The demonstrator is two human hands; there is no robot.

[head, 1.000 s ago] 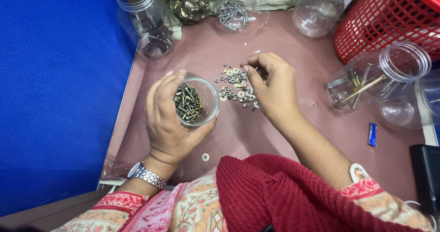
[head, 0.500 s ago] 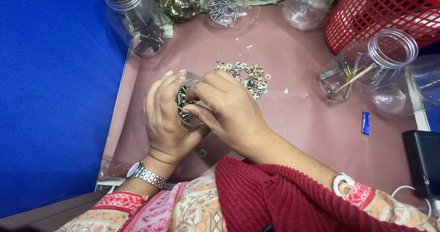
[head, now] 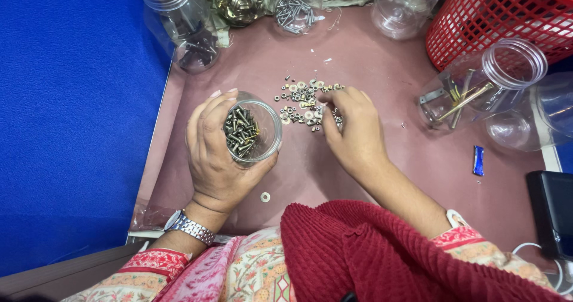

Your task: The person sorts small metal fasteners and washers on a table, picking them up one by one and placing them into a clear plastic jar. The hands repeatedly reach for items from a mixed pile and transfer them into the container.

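- Two bare hands are seen from above over a mauve table top (head: pixel 382 176), framed by a blue wall from 7 to 11 o'clock.
- A small clear jar (head: pixel 253 132), part filled with dark screws, is clasped by the left hand (head: pixel 215 159), fingers wrapped round its wall, mouth tilted up.
- A loose pile of small hardware (head: pixel 304 102), washers, nuts and short screws, is spread just past 12 o'clock of centre, right beside the jar.
- The pile's near edge is touched by the right hand (head: pixel 352 132), fingertips bent down into it; whether a piece is already pinched cannot be told.
- The step in hand is judged to be sorting: screws are picked from the pile for the held jar.
- A fine pinch on one small piece, then a short carry toward 9 o'clock, is what the next move calls for.
- One stray washer (head: pixel 265 197) is left lying at 6 o'clock of the jar, apart from the pile.
- Other clear jars are ranged from 11 to 1 o'clock, a tipped jar with brass rods (head: pixel 477 90) at 3 o'clock, a red basket (head: pixel 477 15) at 2 o'clock.
- Nothing is seen standing between pile and jar.
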